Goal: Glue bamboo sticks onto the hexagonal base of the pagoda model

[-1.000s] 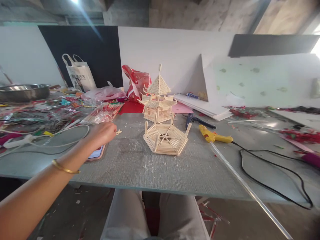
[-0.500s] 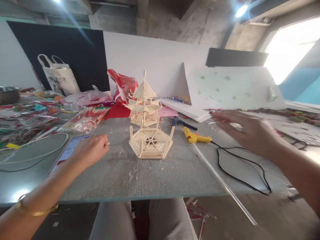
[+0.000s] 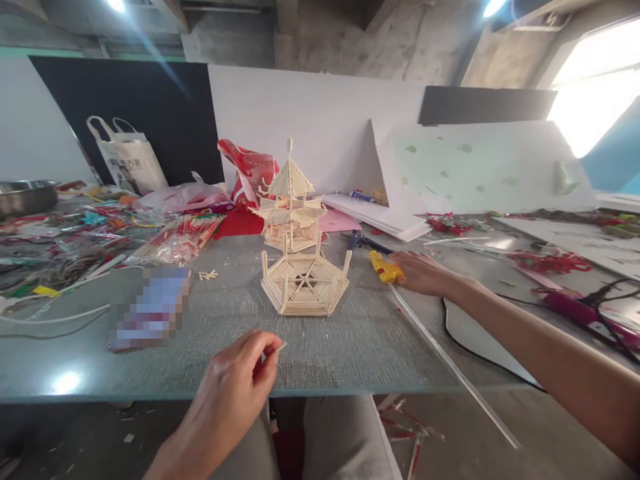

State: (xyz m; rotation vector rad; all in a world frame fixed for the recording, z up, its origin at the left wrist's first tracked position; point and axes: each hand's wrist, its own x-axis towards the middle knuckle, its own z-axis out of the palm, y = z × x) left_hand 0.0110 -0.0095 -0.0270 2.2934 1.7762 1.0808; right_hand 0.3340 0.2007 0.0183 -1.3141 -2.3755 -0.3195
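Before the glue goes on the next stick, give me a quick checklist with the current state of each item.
1. Right hand on the yellow hot glue gun: ok, fingers lie on its body, which rests on the table.
2. Left hand pinching a small pale wooden stick: ok, tip shows between thumb and finger.
3. Hexagonal wooden stick base upright with nothing on it: ok.
4. Tiered wooden stick pagoda standing clear behind the base: ok.
5. Black glue gun cord free of the model: ok.
6. Glue gun hot: cannot tell.
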